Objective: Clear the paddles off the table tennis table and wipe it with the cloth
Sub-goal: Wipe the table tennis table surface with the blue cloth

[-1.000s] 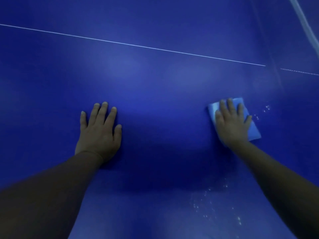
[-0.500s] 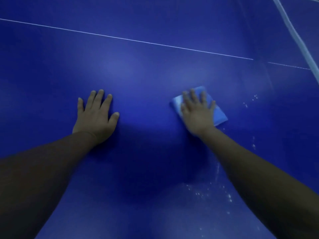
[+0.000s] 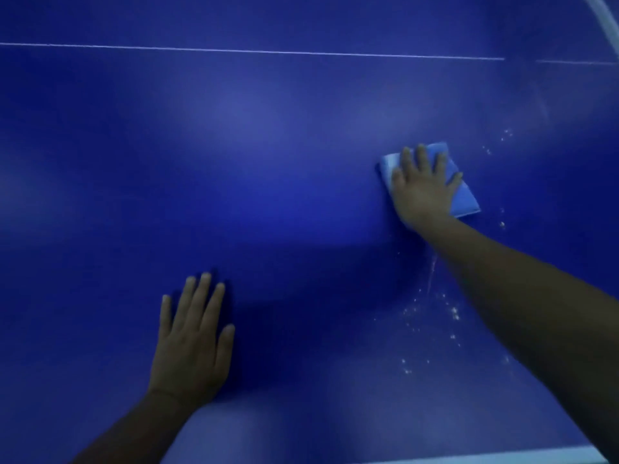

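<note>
Both hands lie flat, fingers seemingly straight: left (image 3: 191,343) near, right (image 3: 422,189) outstretched

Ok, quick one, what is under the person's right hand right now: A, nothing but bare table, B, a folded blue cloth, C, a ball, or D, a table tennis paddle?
B: the right hand lies with straight, spread fingers flat on a folded blue cloth, pressing it onto the table, with no paddle or ball in view.
</note>
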Action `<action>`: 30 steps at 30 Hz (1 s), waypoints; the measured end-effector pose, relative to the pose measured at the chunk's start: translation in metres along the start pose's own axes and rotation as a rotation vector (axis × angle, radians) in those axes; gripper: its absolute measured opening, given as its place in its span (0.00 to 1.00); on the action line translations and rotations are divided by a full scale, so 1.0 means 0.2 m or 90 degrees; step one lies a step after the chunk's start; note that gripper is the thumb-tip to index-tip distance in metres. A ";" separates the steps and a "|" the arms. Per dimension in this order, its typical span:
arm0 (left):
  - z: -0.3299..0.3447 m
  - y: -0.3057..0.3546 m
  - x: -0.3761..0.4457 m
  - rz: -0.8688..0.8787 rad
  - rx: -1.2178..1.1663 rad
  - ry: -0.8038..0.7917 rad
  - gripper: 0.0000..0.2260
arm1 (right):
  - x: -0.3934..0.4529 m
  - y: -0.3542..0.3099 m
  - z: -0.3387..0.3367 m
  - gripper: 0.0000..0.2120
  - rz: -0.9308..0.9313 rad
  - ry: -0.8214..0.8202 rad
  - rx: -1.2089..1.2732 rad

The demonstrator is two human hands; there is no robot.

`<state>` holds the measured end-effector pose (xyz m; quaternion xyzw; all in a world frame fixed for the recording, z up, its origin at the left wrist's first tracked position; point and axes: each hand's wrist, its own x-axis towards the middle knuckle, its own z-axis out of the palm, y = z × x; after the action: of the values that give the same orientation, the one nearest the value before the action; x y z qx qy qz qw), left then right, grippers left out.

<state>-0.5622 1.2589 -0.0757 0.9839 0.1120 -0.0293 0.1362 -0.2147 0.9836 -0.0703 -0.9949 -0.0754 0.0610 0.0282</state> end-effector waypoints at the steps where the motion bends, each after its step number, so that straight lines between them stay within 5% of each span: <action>1: 0.02 0.01 -0.04 0.007 0.015 -0.020 0.31 | -0.10 -0.07 0.04 0.26 -0.091 0.003 -0.038; 5: 0.05 0.00 -0.07 0.032 0.040 -0.063 0.28 | -0.79 -0.07 0.21 0.25 -0.674 -0.052 -0.090; 7: 0.06 -0.02 -0.07 0.037 0.052 -0.075 0.27 | -0.79 0.07 0.17 0.25 -0.776 -0.094 -0.113; 9: 0.05 -0.01 -0.07 0.030 0.057 -0.078 0.27 | -0.55 0.14 0.11 0.26 -0.634 -0.038 -0.106; 13: 0.03 0.00 -0.07 0.026 0.053 -0.071 0.27 | -0.14 0.24 -0.02 0.26 -0.107 -0.031 -0.004; 15: 0.03 0.01 -0.07 0.028 0.039 -0.063 0.28 | -0.27 0.24 0.02 0.27 -0.111 -0.018 -0.021; 20: 0.05 -0.01 -0.08 0.037 0.038 -0.059 0.28 | -1.13 0.40 0.17 0.23 -0.601 -0.087 -0.124; 22: 0.07 -0.02 -0.08 0.044 0.043 -0.057 0.27 | -1.09 0.49 0.12 0.23 -0.685 -0.121 -0.157; 24: 0.07 -0.03 -0.08 0.046 0.050 -0.054 0.26 | -0.88 0.47 0.09 0.25 -0.603 -0.078 -0.156; 28: 0.07 -0.02 -0.07 0.051 0.049 -0.041 0.26 | -0.53 0.29 0.05 0.26 -0.064 0.001 0.005; 30: 0.06 -0.01 -0.07 0.046 0.036 -0.037 0.27 | -0.57 0.17 0.07 0.25 0.006 0.009 0.018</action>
<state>-0.5772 1.2547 -0.0869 0.9895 0.0716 -0.0557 0.1127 -0.3232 0.9331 -0.0726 -0.9952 -0.0693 0.0552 0.0424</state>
